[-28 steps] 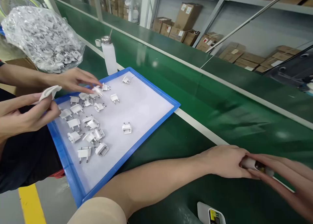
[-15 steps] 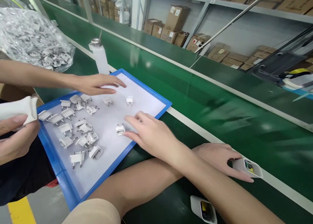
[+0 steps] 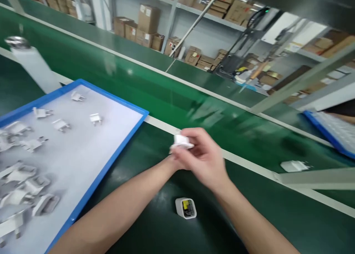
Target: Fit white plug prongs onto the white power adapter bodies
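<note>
My right hand (image 3: 206,156) is closed, thumb and fingers pinching a small white plug piece (image 3: 182,141) above the green bench. My left forearm comes in from the lower left and my left hand (image 3: 177,162) is mostly hidden behind the right one, so its fingers do not show. Below the hands an open white charger housing (image 3: 180,206) lies on the bench, yellow and black parts visible inside. To the left, a blue-rimmed tray (image 3: 113,158) carries several loose white plug pieces with pins (image 3: 95,118), some blurred.
A white bottle with a metal top (image 3: 34,63) stands behind the tray. On the green belt at right lies a white plug-in charger (image 3: 295,166), near a metal post (image 3: 318,178). Another blue-rimmed tray (image 3: 330,132) is at the far right. Boxes fill shelves behind.
My view has swung right. My right hand has left the tray with a plug piece. My left hand has drawn back from the right, beside the right hand. The co-worker's hands are out of view.
</note>
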`<action>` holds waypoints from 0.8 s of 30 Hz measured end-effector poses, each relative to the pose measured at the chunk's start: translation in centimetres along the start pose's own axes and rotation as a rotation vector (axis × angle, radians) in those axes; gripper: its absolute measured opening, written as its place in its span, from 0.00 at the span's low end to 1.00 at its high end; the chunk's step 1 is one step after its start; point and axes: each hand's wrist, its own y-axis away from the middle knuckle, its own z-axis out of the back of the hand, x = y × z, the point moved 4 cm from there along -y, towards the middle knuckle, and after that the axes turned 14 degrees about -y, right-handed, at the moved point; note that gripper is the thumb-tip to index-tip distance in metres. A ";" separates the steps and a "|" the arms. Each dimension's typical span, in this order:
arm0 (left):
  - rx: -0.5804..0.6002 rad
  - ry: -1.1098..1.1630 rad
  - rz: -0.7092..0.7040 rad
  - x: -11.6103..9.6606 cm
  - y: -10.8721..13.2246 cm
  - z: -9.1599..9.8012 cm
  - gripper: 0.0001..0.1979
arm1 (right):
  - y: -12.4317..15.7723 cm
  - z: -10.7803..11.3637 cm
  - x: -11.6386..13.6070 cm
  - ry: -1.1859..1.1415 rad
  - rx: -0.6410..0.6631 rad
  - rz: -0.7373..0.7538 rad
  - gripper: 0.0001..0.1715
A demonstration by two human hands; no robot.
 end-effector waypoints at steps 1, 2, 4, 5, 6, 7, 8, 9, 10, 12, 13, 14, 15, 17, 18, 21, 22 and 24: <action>0.009 0.009 -0.013 0.0 0.1 -0.2 0.11 | 1.5 3.5 -0.6 0.002 -0.181 -0.046 0.16; 0.020 0.016 -0.035 -0.1 0.3 -0.5 0.13 | 3.0 6.7 -1.2 0.009 -0.353 -0.073 0.17; 0.048 0.038 -0.047 0.1 0.5 -1.1 0.17 | 6.1 11.7 -2.9 0.027 -0.599 -0.103 0.21; 0.070 0.045 -0.040 0.2 0.5 -1.4 0.17 | 7.4 13.4 -3.8 0.021 -0.677 -0.100 0.22; 0.092 0.039 -0.033 0.3 0.6 -1.7 0.16 | 8.6 14.6 -4.7 0.005 -0.725 -0.097 0.23; 0.109 0.015 -0.029 0.3 0.7 -2.0 0.14 | 9.5 15.2 -5.7 -0.024 -0.741 -0.103 0.24; 0.120 -0.028 -0.033 0.3 0.7 -2.1 0.11 | 10.3 15.4 -6.6 -0.061 -0.732 -0.118 0.24; 0.121 -0.085 -0.046 0.2 0.8 -2.2 0.10 | 10.8 15.3 -7.4 -0.100 -0.705 -0.142 0.24; 0.117 -0.147 -0.066 0.0 0.8 -2.3 0.09 | 11.2 15.0 -8.0 -0.140 -0.675 -0.168 0.24; 0.095 -0.238 -0.105 -0.3 0.9 -2.3 0.08 | 11.5 14.4 -8.8 -0.234 -0.627 -0.207 0.22; 0.091 -0.260 -0.118 -0.4 1.0 -2.3 0.08 | 11.5 14.3 -9.0 -0.283 -0.629 -0.206 0.20; 0.089 -0.267 -0.126 -0.5 1.1 -2.3 0.08 | 11.5 14.3 -9.1 -0.325 -0.642 -0.198 0.19; 0.090 -0.263 -0.127 -0.5 1.1 -2.2 0.09 | 11.5 14.4 -9.1 -0.355 -0.658 -0.186 0.17; 0.104 -0.218 -0.106 -0.5 1.3 -2.2 0.09 | 11.6 14.7 -9.0 -0.362 -0.679 -0.150 0.14; 0.108 -0.186 -0.088 -0.5 1.3 -2.1 0.10 | 11.7 14.8 -8.9 -0.343 -0.681 -0.130 0.14; 0.091 -0.096 -0.016 -0.5 1.4 -1.8 0.12 | 12.2 14.7 -8.6 -0.226 -0.638 -0.089 0.14; 0.083 -0.077 0.002 -0.5 1.4 -1.7 0.12 | 12.3 14.5 -8.4 -0.171 -0.607 -0.078 0.15; 0.080 -0.064 0.017 -0.6 1.5 -1.6 0.12 | 12.4 14.2 -7.9 -0.023 -0.534 -0.041 0.16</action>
